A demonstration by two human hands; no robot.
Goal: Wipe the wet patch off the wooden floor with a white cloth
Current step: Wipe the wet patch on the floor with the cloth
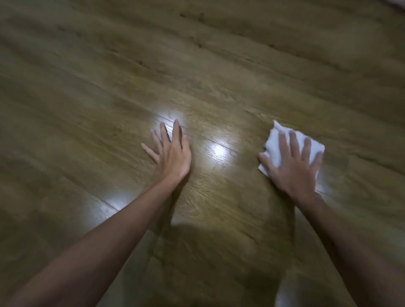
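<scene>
A folded white cloth lies on the wooden floor at the right. My right hand presses flat on it with straight, spread fingers and covers its near half. My left hand rests flat on the bare boards at the centre, fingers straight and spread. Bright glossy glare patches shine on the floor between and around my hands. I cannot tell which sheen is water and which is reflected light.
Brown planks run diagonally across the whole view. A dark shadow falls on the floor between my forearms. A sliver of something pale shows at the top right corner.
</scene>
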